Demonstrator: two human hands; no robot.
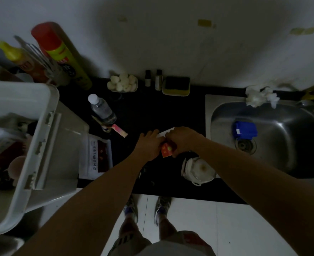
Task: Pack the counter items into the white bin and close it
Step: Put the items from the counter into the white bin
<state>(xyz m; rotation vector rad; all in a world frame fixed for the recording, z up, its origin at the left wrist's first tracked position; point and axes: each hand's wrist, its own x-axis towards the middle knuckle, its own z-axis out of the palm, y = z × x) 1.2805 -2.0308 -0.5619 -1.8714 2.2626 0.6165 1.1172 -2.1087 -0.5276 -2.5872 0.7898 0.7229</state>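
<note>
While we look down past two shoes on the pale floor, our two hands meet over the black counter (152,111). The left hand (148,145) and right hand (182,139) are both closed on one small red packet (167,152), pinched between them; a white paper edge (164,132) shows above, partly hidden. One stained white bowl (198,169) sits just beside our right forearm. Left, the white bin (32,163) stands open, its contents too dim to name. Farther back stand one clear water bottle (102,109), one tray of white balls (123,83), two tiny bottles (153,79) and one sponge (176,85). One blue object (245,129) lies in the sink (281,126).
</note>
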